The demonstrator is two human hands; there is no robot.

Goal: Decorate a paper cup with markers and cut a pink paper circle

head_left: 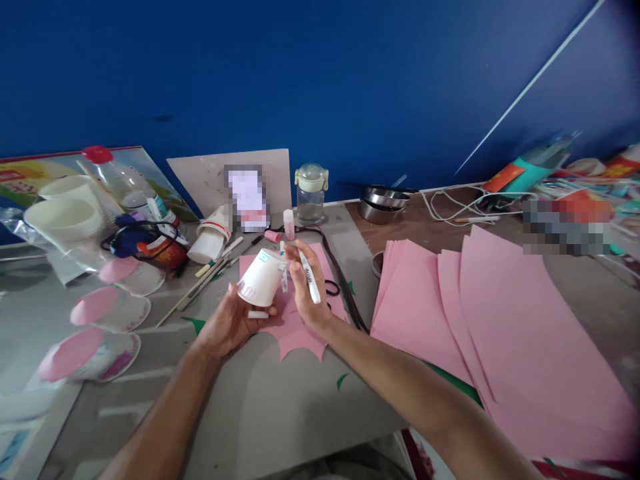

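A white paper cup (263,277), tilted with its wide rim toward the lower left, has small teal and purple drawings on its side. My left hand (233,325) holds it from below, with a white marker cap (259,315) by the fingers. My right hand (309,293) is closed around a white marker (310,279) close to the cup's right side. Beneath both hands lies a pink paper with a scalloped edge (300,340). Scissor handles (332,288) show just right of my right hand.
Several cups with pink tops (75,353) stand at the left, below stacked cups (65,217). A phone (249,200), glue stick (289,225) and jar (311,193) are at the back. Pink sheets (520,333) cover the right side; brushes (193,287) lie left of the cup.
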